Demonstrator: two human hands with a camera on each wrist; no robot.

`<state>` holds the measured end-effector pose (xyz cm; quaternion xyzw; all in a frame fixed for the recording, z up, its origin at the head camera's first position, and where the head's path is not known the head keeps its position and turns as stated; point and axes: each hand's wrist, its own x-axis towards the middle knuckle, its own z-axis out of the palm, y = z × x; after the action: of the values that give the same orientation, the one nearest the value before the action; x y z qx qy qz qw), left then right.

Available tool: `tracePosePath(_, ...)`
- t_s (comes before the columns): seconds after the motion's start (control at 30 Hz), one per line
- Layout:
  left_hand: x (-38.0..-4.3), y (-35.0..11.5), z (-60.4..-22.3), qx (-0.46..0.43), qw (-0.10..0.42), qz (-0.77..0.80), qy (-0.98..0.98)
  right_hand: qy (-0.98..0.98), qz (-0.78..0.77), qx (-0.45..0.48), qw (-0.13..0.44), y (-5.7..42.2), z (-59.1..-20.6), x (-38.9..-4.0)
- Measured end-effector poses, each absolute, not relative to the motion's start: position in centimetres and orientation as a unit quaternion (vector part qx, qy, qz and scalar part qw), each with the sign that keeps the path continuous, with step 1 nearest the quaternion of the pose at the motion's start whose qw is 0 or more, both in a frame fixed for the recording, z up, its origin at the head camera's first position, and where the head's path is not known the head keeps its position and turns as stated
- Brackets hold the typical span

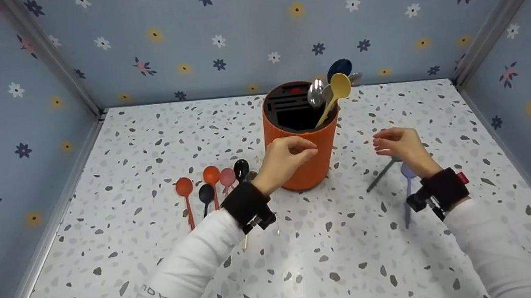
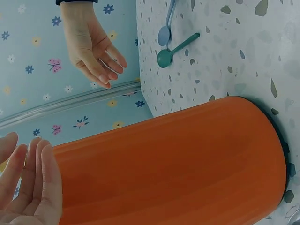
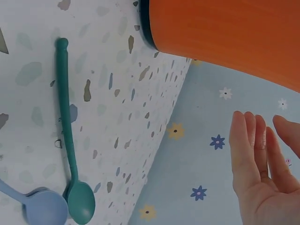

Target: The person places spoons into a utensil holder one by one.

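An orange cylindrical utensil holder (image 1: 302, 159) stands upright, with a yellow spoon (image 1: 340, 86), a dark blue spoon (image 1: 339, 67) and silver spoons (image 1: 316, 94) leaning in its right side. My left hand (image 1: 283, 163) hovers at the holder's front, holding nothing, with fingers and thumb apart in the left wrist view. To the right of the holder hangs my right hand (image 1: 406, 148), also empty, fingers relaxed. Beneath it lie a green spoon (image 3: 66, 117) and a lavender-blue spoon (image 3: 46, 207), bowls side by side. My right hand partly covers the green one in the head view.
Left of the holder lies a row of spoons: a red one (image 1: 184, 187), an orange one (image 1: 211, 175), a pink one (image 1: 227, 176) and black ones (image 1: 242, 169). My left forearm hides some handles. Flower-patterned walls (image 1: 232, 33) enclose the speckled table (image 1: 338, 260).
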<state>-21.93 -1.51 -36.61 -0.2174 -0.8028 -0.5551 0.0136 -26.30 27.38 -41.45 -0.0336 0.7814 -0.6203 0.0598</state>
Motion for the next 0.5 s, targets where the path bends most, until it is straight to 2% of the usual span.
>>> tracePosePath(0.5, -21.6, -1.9, -40.7, -0.167, -0.031, -0.574, -0.801, 0.785, -0.613, 0.028, 0.082, 29.4, -44.7, -26.1)
